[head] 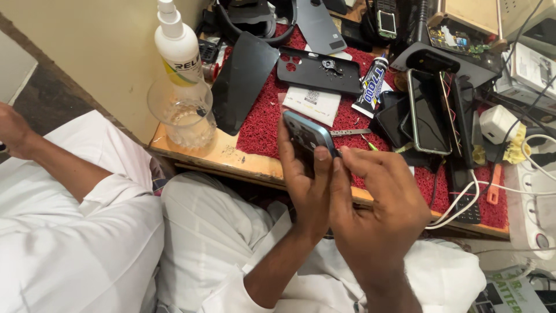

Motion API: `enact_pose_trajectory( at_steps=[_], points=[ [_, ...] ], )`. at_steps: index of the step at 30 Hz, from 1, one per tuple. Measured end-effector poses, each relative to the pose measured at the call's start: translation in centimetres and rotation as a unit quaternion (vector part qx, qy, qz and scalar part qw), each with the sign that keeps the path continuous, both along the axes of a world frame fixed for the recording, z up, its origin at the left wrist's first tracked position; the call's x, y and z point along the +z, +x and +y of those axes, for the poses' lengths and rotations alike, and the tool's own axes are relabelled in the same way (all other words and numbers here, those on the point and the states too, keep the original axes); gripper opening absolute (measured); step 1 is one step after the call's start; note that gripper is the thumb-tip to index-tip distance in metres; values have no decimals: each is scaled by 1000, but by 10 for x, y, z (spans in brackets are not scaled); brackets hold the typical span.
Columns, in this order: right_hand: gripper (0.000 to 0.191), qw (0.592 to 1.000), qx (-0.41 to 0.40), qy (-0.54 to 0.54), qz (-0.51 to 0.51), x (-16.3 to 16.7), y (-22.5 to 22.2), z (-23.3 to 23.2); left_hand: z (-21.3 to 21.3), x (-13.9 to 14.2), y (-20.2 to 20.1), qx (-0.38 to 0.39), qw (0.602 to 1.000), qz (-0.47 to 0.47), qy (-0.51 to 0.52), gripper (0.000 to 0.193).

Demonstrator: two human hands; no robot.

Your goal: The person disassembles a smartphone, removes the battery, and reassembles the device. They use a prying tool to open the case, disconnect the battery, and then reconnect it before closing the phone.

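Hands at centre frame, above a lap clothed in white fabric [220, 232]. Left hand [307, 179] is curled around a blue-grey phone [307, 134], fingers behind it and thumb [320, 168] laid up its near face; the phone is held tilted, lifted clear of the bench and just in front of its near edge. Right hand [376, 203] is pinched almost closed, its fingertips [347, 155] meeting at the phone's right edge; whether a small tool sits between them cannot be told. At far left, another person's forearm [52, 162] rests on white cloth, well apart from the two working hands.

Beyond the hands runs a wooden bench edge [231, 159], worn and pale, with a red looped mat [266, 124] covering most of the top. On the bare wood at left stands a clear plastic cup [182, 119], and a white spray bottle [176, 49] stands in or just behind it. On the mat, from left to right: a black back panel [243, 78] leaning tilted, a white card [313, 104], a black phone case [318, 71], a tube of adhesive [370, 87], and a dark phone [428, 113] lying face up on other dark parts. White cables [463, 203] trail off the right edge towards a white power strip [536, 214]; a white charger [498, 123] lies near them.

Farthest back lie heaped black parts and circuit boards [452, 37]. A plain cream wall [92, 52] closes the left side.
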State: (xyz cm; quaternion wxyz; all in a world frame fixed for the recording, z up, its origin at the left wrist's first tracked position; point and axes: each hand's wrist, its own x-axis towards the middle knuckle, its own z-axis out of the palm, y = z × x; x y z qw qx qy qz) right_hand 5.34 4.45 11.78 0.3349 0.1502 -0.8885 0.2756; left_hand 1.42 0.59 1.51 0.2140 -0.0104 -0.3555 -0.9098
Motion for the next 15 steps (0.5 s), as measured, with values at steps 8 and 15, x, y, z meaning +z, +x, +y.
enact_pose_trajectory(
  at_steps=[8, 15],
  points=[
    [12, 994, 78, -53, -53, 5, -14, 16, -4, -2, -5, 41, 995, 0, -87, 88],
    [12, 949, 72, -205, -226, 7, -31, 39, -5, -6, -11, 18, 994, 28, -101, 85]
  ],
)
